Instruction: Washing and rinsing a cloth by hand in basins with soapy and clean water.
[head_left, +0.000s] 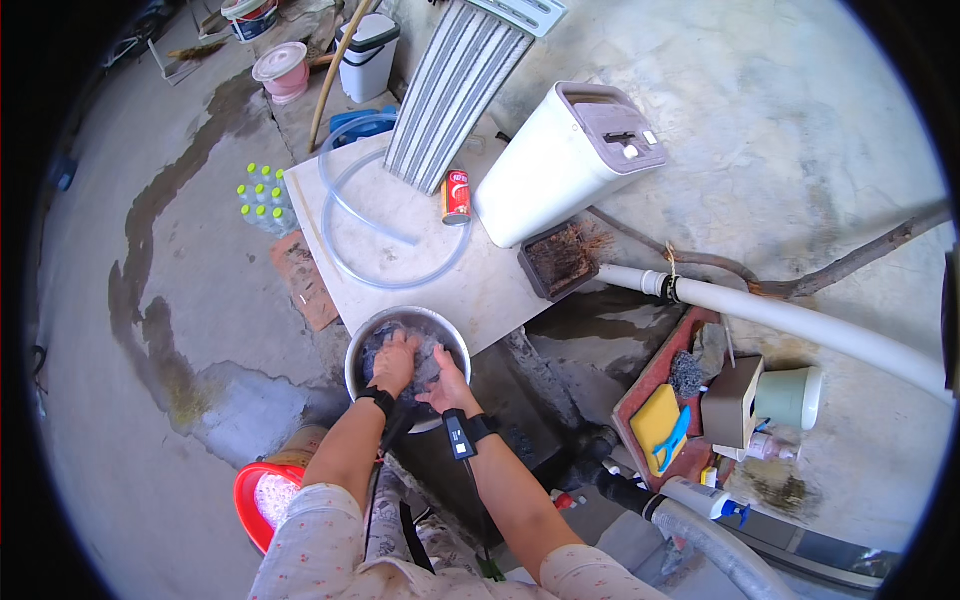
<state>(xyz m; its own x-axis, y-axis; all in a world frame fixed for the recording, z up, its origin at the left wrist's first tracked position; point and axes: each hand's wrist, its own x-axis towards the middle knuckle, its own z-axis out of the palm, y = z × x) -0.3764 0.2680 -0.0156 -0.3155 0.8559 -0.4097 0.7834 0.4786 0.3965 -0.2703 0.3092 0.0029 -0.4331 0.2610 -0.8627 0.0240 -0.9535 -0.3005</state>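
A round metal basin (351, 360) stands in front of me at the corner of a pale board (495, 315). Water and what looks like dark, wet cloth (390, 334) fill it. My left hand (394, 364) reaches in palm down, its fingertips dipped among the cloth and water, so its grip is hidden. Beside it on the right, my right hand (448, 382) hangs over the contents with thumb and fingers apart and nothing visible between them. Both wrists wear black straps; a small black device (459, 435) sits on the right one.
A clear hose (330, 255), a red can (456, 198), a white bin (555, 165) and a brown tray (559, 262) occupy the board. At lower left stands a red bucket (246, 504) of suds. A yellow sponge (654, 427) and blue brush (673, 439) lie on a red ledge (630, 405).
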